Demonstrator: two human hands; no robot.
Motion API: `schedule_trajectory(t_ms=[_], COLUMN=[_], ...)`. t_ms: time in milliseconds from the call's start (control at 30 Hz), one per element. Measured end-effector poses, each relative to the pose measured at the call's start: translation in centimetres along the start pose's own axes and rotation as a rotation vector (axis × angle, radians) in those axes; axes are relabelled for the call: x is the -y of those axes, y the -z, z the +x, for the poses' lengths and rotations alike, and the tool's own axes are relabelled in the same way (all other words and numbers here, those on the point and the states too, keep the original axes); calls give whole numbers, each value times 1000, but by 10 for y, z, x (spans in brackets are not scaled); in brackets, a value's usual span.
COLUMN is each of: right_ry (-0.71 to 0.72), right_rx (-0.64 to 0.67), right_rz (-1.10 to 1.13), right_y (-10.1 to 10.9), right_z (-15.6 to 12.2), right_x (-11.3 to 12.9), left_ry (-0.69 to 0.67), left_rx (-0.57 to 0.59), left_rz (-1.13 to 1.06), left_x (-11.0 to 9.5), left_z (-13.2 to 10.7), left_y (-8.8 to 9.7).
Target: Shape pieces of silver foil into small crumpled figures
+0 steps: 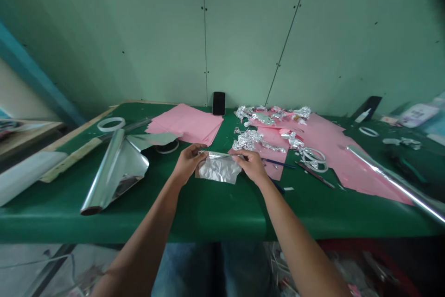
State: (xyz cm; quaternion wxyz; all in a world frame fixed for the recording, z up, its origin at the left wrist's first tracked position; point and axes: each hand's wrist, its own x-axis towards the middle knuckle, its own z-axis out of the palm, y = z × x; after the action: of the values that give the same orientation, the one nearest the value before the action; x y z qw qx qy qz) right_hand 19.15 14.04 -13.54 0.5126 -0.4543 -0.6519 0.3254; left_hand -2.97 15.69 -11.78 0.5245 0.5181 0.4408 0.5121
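Currently, the 2 hands are nearly closed: the left hand (190, 161) pinches the far left edge of a small foil sheet (220, 172), and the right hand (251, 162) grips its far right edge. The sheet sits mid-way along the green table (146, 227), between a foil roll (100, 176) at left and crumpled foil (248, 142) just beyond the right hand.

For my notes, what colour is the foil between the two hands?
The foil is silver, seen in the head view.
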Motion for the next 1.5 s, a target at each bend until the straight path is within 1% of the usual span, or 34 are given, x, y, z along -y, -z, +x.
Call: schedule_trajectory(t_ms=[67,133,233,300,400,467,533,600,667,733,800,867,900,933,967,1000,1033,1100,1167,1233,1267,1300,1333,1367,1433,1500], right_ry=[-38,-73,-89,-89,-83,-84,-95,-112,-119,-107,-77,-43,-27,-12,2,14,23,34,34,42,50,60,74,70,55,37], right_rx=[-11,-43,-82,-86,-87,-88,-116,-170,-212,-204,-167,-121,-98,-79,-67,-61,-64,-68,-33,13,19,-20,-96,-122,-94,-39], right_rz=[10,5,-34,-47,-58,-70,-86,-96,-102,-88,-52,-8,10,22,25,17,3,-25,-53,-113,-161,-216,-260,-294,-309,-288], right_y=[0,0,-1,-1,-1,-2,-2,-1,1,2,2,1,1,0,0,1,2,7,17,33,42,52,62,70,81,84], right_z=[0,0,1,1,1,1,1,0,-1,-2,-3,-2,-1,1,3,6,9,18,30,46,55,65,74,83,96,103], right_x=[0,-1,-4,-6,-7,-6,-5,-2,0,3,6,8,9,11,12,14,16,22,29,34,36,36,34,30,20,8], left_ry=[-25,-62,-146,-183,-184,-177,-190,-202,-204,-213,-292,-425,-475,-490,-467,-424,-393,-349,-348,-338,-325,-309,-295,-292,-311,-353], left_rx=[11,32,37,26,47,52,28,19,48,61,33,33,75,156,243,296,327,340,312,255,216,172,132,96,45,53], left_rz=[38,143,329,383,441,524,588,589,579,648,818,994,1033,1039,1017,977,928,839,781,775,789,816,852,892,970,1024], left_x=[1,3,6,7,3,1,-1,0,1,-2,-10,-22,-28,-34,-39,-43,-46,-48,-48,-49,-50,-51,-52,-53,-52,-50], left_z=[1,1,2,2,-1,-3,-4,-3,-4,-6,-10,-12,-11,-9,-6,-1,5,18,32,45,52,59,67,76,94,112], left_y=[1,3,6,6,4,2,1,1,2,2,-4,-14,-21,-29,-36,-42,-47,-53,-54,-52,-50,-49,-48,-48,-49,-54])
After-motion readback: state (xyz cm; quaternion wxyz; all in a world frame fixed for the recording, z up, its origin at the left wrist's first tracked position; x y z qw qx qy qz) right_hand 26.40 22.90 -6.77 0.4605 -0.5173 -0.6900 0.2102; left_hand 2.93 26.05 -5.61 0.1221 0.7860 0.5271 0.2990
